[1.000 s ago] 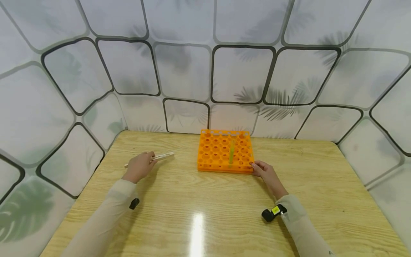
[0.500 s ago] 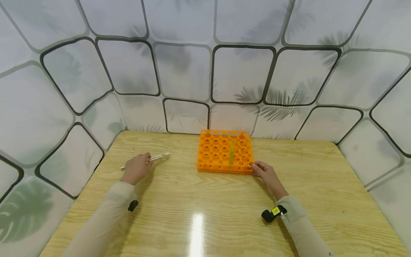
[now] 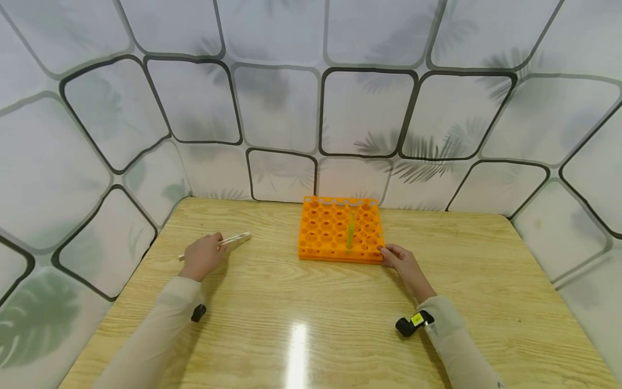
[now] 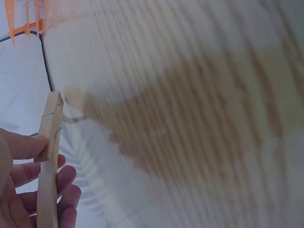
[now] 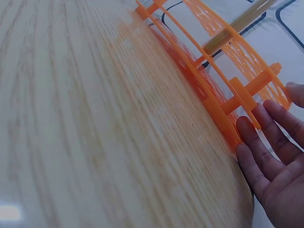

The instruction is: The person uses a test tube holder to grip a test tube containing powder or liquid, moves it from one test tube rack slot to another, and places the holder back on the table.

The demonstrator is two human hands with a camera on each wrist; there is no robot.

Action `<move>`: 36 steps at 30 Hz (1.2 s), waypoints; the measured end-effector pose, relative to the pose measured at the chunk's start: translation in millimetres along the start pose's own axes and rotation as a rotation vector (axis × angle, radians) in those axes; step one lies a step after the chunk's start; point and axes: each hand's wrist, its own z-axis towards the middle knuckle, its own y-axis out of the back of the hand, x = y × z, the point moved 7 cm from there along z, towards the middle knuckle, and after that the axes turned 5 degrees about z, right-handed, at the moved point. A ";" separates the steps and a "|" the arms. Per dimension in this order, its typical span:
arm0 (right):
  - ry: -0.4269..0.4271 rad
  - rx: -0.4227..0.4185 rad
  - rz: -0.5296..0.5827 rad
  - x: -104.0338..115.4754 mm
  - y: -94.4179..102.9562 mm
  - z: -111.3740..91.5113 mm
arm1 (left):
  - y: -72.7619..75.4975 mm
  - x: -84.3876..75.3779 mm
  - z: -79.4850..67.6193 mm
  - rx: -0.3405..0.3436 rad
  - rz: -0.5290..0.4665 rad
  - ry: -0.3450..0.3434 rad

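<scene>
In the head view my left hand [image 3: 201, 258] is above the left side of the table. It grips a wooden test tube holder [image 4: 53, 111], thumb on one side and curled fingers on the other. The holder's jaws point right, with nothing between them. An orange test tube rack [image 3: 316, 253] stands toward the back, its rows of holes facing up. One test tube with yellow liquid [image 3: 350, 232] stands in it. My right hand [image 3: 407, 270] holds the rack's near right corner between thumb and fingers, fingertips against its end [image 5: 247, 95].
The wood-grain table [image 3: 359, 324] carries a bright light reflection near its front. Close behind the rack rises a patterned curtain wall [image 3: 355, 178], which also encloses both sides. Small black cameras [image 3: 405, 326] are strapped at the wrists.
My left hand has shifted slightly left and toward me with the test tube holder. The right hand, the rack and the test tube have stayed put.
</scene>
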 end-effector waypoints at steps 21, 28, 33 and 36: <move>0.012 -0.011 -0.002 -1.9 0.7 1.2 | -4.5 4.4 -2.6 0.064 0.011 0.008; 0.005 -0.014 -0.014 0.4 0.8 -0.4 | -7.0 4.9 -2.5 0.063 0.019 -0.002; 0.005 -0.012 -0.011 1.8 0.5 -0.8 | -8.6 6.4 -2.4 0.043 0.008 -0.008; 0.005 -0.010 -0.014 1.6 0.4 -1.0 | -9.7 7.2 -2.5 0.044 0.005 -0.008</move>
